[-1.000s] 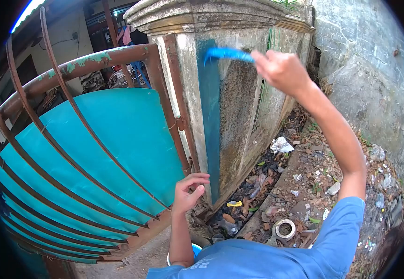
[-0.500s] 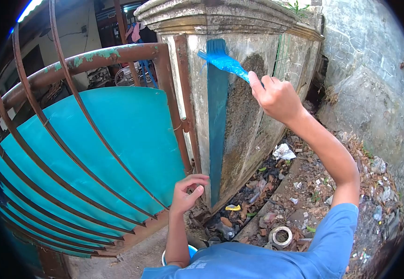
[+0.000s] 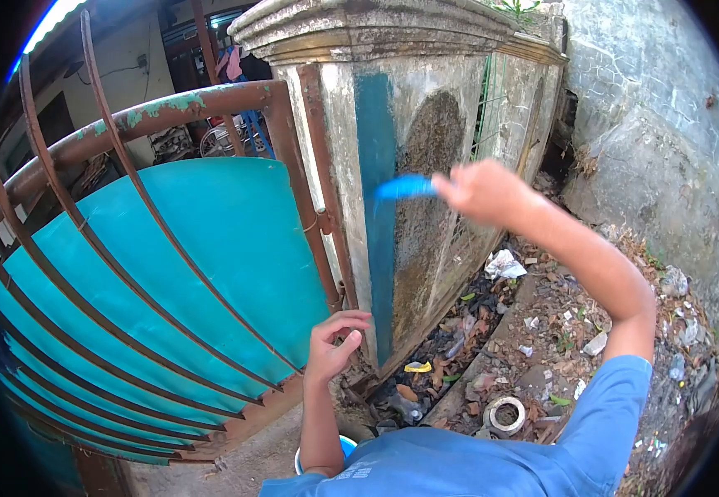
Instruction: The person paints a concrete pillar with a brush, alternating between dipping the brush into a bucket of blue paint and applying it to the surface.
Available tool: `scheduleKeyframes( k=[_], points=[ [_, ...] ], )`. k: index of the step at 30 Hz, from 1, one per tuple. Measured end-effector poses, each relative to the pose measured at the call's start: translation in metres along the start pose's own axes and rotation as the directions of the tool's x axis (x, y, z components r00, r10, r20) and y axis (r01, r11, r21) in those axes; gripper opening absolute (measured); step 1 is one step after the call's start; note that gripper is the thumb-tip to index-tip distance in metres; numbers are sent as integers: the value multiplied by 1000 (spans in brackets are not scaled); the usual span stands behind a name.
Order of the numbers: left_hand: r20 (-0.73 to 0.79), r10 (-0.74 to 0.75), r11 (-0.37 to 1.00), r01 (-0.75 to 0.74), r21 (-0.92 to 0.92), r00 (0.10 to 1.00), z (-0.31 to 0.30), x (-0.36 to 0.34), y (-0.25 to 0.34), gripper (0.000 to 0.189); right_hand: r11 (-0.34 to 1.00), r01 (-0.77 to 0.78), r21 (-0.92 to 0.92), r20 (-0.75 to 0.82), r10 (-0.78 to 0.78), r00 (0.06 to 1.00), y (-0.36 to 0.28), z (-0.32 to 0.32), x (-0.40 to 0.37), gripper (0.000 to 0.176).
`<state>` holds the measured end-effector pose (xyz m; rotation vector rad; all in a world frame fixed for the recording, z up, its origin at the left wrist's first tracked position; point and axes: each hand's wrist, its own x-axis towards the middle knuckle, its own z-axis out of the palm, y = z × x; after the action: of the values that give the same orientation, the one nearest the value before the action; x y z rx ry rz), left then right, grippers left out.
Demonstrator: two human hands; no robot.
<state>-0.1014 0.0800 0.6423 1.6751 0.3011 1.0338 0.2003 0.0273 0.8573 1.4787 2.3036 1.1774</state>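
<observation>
My right hand (image 3: 484,192) is closed round the handle of a blue paintbrush (image 3: 407,188), smeared by motion. The brush's bristle end lies over a dark blue painted strip (image 3: 375,248) that runs down the corner of a weathered concrete pillar (image 3: 343,108). My left hand (image 3: 340,341) hovers low beside the pillar's foot, loosely curved with thumb and fingers apart and nothing in it. Below it, partly hidden by my forearm and shirt, is a container (image 3: 348,446) with blue inside.
A brown metal gate (image 3: 281,124) with curved bars and a turquoise panel (image 3: 202,224) stands at left. Litter and dry leaves cover the ground at right, with a pale ring (image 3: 505,417) among them. A grey wall (image 3: 641,124) rises behind.
My right hand has brought the brush down along the strip from near the pillar's top. Fresh-looking blue covers the strip's upper end. My left hand has stayed about where it was.
</observation>
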Motion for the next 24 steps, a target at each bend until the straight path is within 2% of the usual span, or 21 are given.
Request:
scheduleKeyframes(
  k=[3,4,5,6,7,9,11,13,17,18,20,21,23,24],
  points=[
    [-2,22,1000,-22,20,1000,-2,-3,0,24,971,-225,-81,-61,221,973,39,-16,8,11],
    [-11,32,999,-32,23,999,-4,-5,-1,25,971,-225,-79,-58,220,974,46,-22,4,11],
    [-21,43,999,-43,24,999,-4,-6,-2,25,959,-279,-55,-259,256,931,53,-28,-2,12],
    [-25,42,999,-41,21,999,-5,-7,-4,25,945,-325,-19,-449,283,848,58,-31,-6,14],
    [-26,36,999,-35,26,999,-7,-9,-7,25,947,-321,-18,-448,280,849,59,-29,-9,14],
    [-29,35,999,-34,34,999,-8,-8,-8,25,883,-469,4,-579,384,719,62,-29,-12,19],
    [-32,16,1000,-16,7,999,-5,-7,-8,24,883,-469,13,-572,391,721,56,-13,-13,23],
    [-5,21,1000,-20,16,1000,-4,-3,-8,24,879,-475,32,-349,455,819,37,10,-14,26],
    [36,18,999,-19,34,999,-1,-1,-8,21,938,-331,98,-246,345,906,-16,43,-16,25],
    [33,19,999,-20,32,999,0,0,-10,21,940,-328,96,-246,341,907,-24,41,-20,25],
    [34,-6,1000,5,18,999,0,-1,-13,21,976,-200,83,-200,213,956,-37,32,-29,28],
    [34,-8,1000,8,17,999,1,0,-13,21,976,-200,85,-198,213,957,-38,26,-32,28],
    [48,-6,1000,5,22,999,2,2,-12,21,978,-80,193,-83,98,992,-37,14,-39,29],
    [51,-9,1000,8,21,999,3,2,-11,21,982,-41,182,-97,60,994,-36,14,-38,23]
  ],
)
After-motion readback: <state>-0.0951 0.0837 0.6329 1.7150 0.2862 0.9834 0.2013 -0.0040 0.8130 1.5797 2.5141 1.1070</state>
